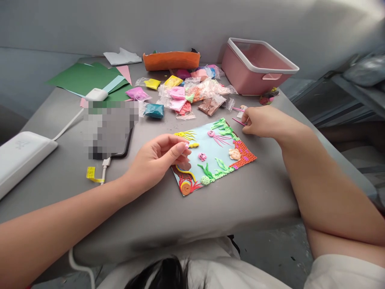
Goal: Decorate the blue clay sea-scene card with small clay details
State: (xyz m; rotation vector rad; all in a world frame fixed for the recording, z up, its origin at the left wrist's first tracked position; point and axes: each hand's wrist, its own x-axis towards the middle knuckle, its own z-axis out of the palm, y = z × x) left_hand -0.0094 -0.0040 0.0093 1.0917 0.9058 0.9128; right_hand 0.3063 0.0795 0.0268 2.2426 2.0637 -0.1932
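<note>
A light blue card (214, 154) with clay sea creatures lies on the grey table (156, 208): pink octopus, yellow squid, green weeds, orange dotted corner. My left hand (156, 158) hovers over the card's left part, thumb and fingers pinched together on a tiny pale bit I cannot name. My right hand (261, 120) rests at the card's far right corner, fingers curled round a thin pink stick tool (239, 121).
Several small bags of coloured clay (186, 94) lie behind the card. A pink tub (255, 64) stands back right, an orange tray (171, 60) back centre, green paper (87, 78) back left. A phone (111, 130) and white power bank (21, 154) lie left.
</note>
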